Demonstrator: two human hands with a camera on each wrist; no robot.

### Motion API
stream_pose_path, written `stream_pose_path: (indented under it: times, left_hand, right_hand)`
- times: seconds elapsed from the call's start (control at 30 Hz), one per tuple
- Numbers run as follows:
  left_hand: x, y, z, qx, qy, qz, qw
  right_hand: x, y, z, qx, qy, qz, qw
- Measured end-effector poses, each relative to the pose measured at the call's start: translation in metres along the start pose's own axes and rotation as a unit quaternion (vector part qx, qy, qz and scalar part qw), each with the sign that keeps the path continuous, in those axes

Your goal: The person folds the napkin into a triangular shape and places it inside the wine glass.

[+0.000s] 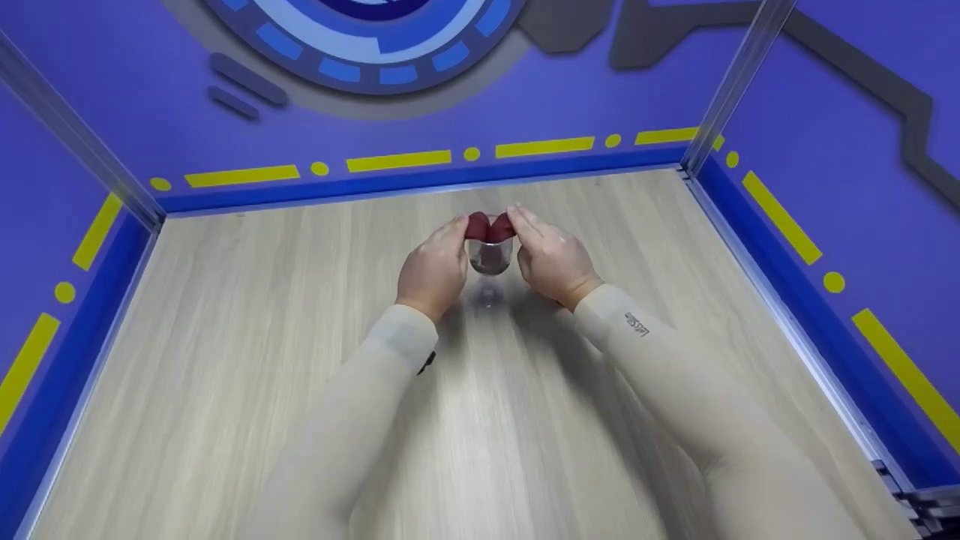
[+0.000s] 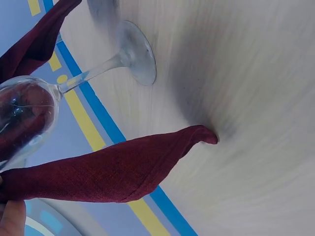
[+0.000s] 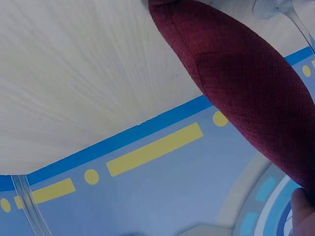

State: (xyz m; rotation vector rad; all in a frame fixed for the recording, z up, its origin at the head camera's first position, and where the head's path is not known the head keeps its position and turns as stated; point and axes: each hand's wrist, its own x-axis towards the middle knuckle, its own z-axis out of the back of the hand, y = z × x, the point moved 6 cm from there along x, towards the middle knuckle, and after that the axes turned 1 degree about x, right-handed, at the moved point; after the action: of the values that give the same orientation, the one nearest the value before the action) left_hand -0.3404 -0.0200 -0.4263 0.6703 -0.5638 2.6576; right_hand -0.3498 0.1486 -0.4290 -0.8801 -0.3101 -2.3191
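Note:
A clear stemmed wine glass (image 1: 491, 259) stands upright on the table, with a dark red cloth napkin (image 1: 478, 228) stuffed into its bowl. Two ends of the napkin spread over the rim, and in the left wrist view one long folded end (image 2: 108, 169) hangs down beside the glass. My left hand (image 1: 433, 268) pinches the cloth at the left of the rim. On the opposite side my right hand (image 1: 559, 259) holds the other end (image 3: 246, 83), its thumb against the fabric; most of its fingers are out of the right wrist view.
The light wood-grain table (image 1: 247, 360) spreads around the glass. Blue printed panels (image 1: 420, 135) with yellow dashes enclose its back and sides, joined by metal corner posts (image 1: 731, 82). A metal rail (image 1: 795, 360) runs along the right edge.

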Motion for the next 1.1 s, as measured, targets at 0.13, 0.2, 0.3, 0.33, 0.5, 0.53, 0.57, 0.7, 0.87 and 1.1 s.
stream_pose_path:
  times: [0.13,0.2,0.3,0.33,0.5,0.53,0.57,0.7,0.87,1.1]
  left_hand:
    - [-0.002,0.001,0.003,0.005,-0.016,-0.022,0.9996]
    - [-0.003,0.001,0.005,0.018,-0.027,-0.038,0.9988]
    - [-0.004,0.002,0.009,0.042,-0.048,-0.064,0.9959]
    - [-0.004,0.002,0.011,0.049,-0.054,-0.071,0.9948]
    - [-0.006,0.011,0.016,0.074,-0.049,-0.086,0.9923]
    - [-0.006,0.014,0.016,0.078,-0.047,-0.089,0.9919]
    - [-0.007,0.016,0.017,0.080,-0.042,-0.089,0.9919]
    - [-0.010,0.027,0.018,0.091,-0.028,-0.089,0.9915]
    - [-0.016,0.043,0.021,0.101,-0.005,-0.074,0.9921]
    - [-0.026,0.072,0.024,0.122,0.055,-0.032,0.9905]
  right_hand:
    - [0.000,0.000,0.004,0.001,-0.003,0.012,1.000]
    - [0.001,0.000,0.006,-0.002,-0.008,0.017,1.000]
    - [0.000,-0.002,0.008,-0.005,-0.012,0.020,1.000]
    - [0.000,-0.003,0.009,-0.005,-0.013,0.019,1.000]
    - [-0.002,-0.010,0.012,0.013,-0.019,0.015,1.000]
    - [-0.002,-0.012,0.013,0.015,-0.020,0.014,1.000]
    - [-0.002,-0.013,0.014,0.017,-0.021,0.014,1.000]
    - [-0.004,-0.019,0.018,0.010,-0.025,0.016,0.999]
    - [-0.008,-0.030,0.023,-0.004,-0.030,0.015,0.999]
    - [-0.020,-0.053,0.026,-0.027,-0.019,0.003,0.999]
